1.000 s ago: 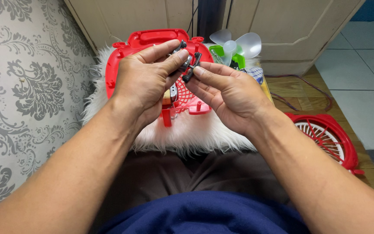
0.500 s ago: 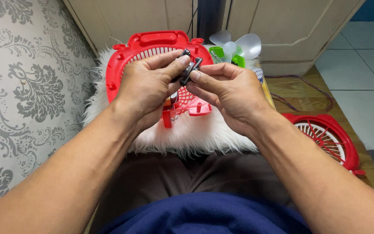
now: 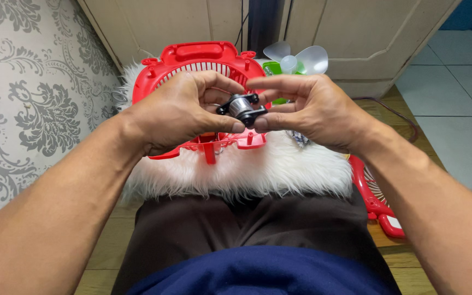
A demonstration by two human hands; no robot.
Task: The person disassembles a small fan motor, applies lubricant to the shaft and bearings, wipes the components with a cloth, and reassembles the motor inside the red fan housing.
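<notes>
Between the fingertips of both hands I hold a small black and silver fan motor [image 3: 241, 107], lifted above a red plastic fan housing [image 3: 192, 61]. My left hand [image 3: 178, 112] pinches the motor's left side with thumb and fingers. My right hand [image 3: 310, 109] grips its right side, thumb underneath and forefinger stretched over the top. The red housing, with a slotted grille and a handle at its far end, lies on a white furry mat [image 3: 252, 169] in front of my lap.
A clear fan blade [image 3: 296, 57] and a green part [image 3: 271, 68] lie beyond the housing by beige cabinet doors [image 3: 356, 33]. A second red fan grille [image 3: 375, 191] rests on the wooden floor at right. A patterned grey wall [image 3: 28, 93] stands at left.
Both hands have lifted the motor a little and turned it, so its silver body now faces up. My right forefinger now stretches over its top.
</notes>
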